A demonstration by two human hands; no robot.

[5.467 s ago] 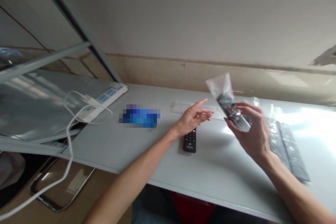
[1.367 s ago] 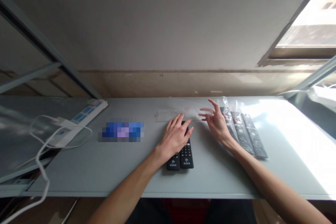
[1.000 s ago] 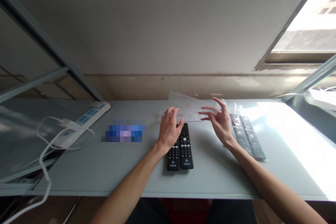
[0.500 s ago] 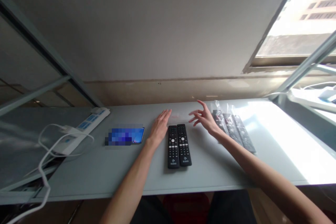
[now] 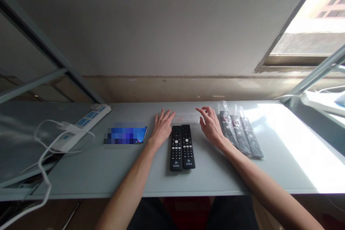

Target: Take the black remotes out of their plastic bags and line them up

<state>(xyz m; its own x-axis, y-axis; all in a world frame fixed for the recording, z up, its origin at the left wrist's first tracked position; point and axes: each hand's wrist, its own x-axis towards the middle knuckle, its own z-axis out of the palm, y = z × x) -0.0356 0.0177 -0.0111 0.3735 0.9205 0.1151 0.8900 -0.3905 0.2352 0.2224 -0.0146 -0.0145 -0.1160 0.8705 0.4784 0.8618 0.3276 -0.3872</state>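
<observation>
Two black remote controls [image 5: 182,146] lie side by side on the grey table [image 5: 129,172], bare and face up. My left hand [image 5: 162,129] rests flat and open just left of their far ends. My right hand [image 5: 211,126] lies open to their right, fingers spread, next to three bagged remotes [image 5: 239,134]. Between my fingertips lies an empty clear plastic bag [image 5: 186,118], flat on the table. Neither hand holds anything.
A phone [image 5: 125,135] lies left of my left hand. A white power strip [image 5: 82,125] with white cables [image 5: 44,158] sits at the far left by a metal frame [image 5: 40,43]. A window [image 5: 309,25] lights the table's right side.
A bagged remote that my right hand held now lies unwrapped beside the first one. In the last second both hands came down flat on the table beside the empty bag.
</observation>
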